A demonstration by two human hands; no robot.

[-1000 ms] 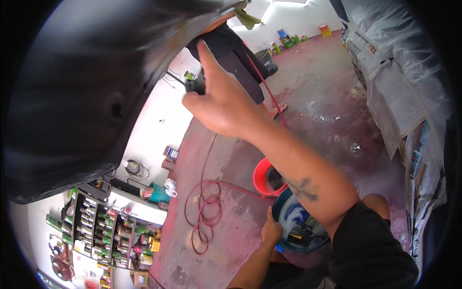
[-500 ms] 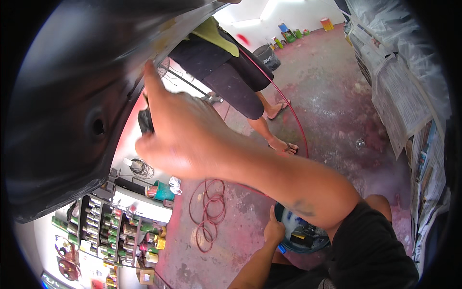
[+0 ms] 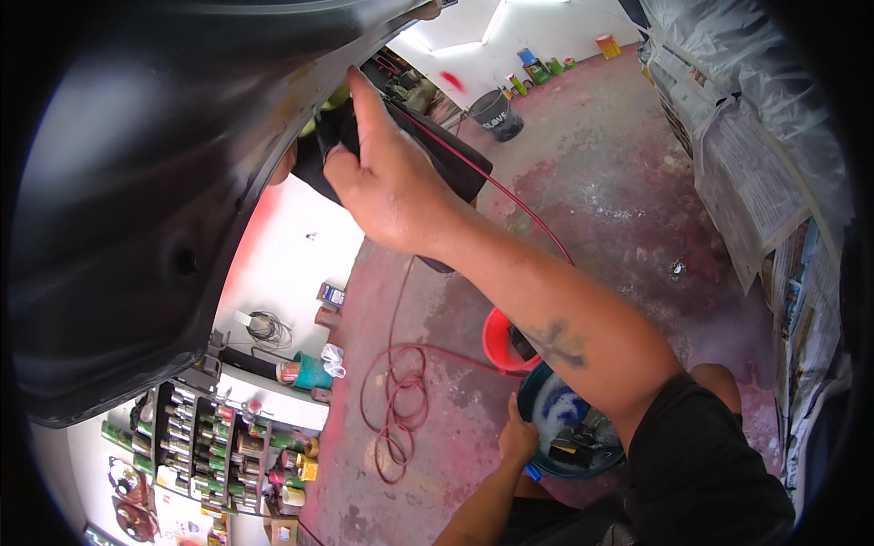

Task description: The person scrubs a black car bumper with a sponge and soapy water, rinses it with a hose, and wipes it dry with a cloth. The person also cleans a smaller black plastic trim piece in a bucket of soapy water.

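My right hand (image 3: 387,182) is raised at the edge of a large dark, glossy curved panel (image 3: 127,200), forefinger stretched and thumb bent. Between thumb and fingers sits a small dark piece (image 3: 325,136); its kind does not show. Low in the middle, my left hand (image 3: 518,440) is closed at the rim of a teal basin (image 3: 546,462) of sudsy water. A small blue thing (image 3: 533,471) peeks out under that hand. Inside the basin are a blue item (image 3: 566,409) and dark blocks (image 3: 572,444), partly covered by my right arm.
A person in dark shorts (image 3: 464,164) stands beyond the panel, mostly hidden. A red bucket (image 3: 499,338) touches the basin. Red hose (image 3: 401,400) coils on the stained floor. Newspaper and plastic sheeting (image 3: 751,173) hang at right; a rack of cans (image 3: 209,446) is lower left.
My right hand has moved up and away along the panel edge. The other person has shifted behind the panel, legs now mostly hidden. A red bucket now shows beside the basin. My left hand stays put.
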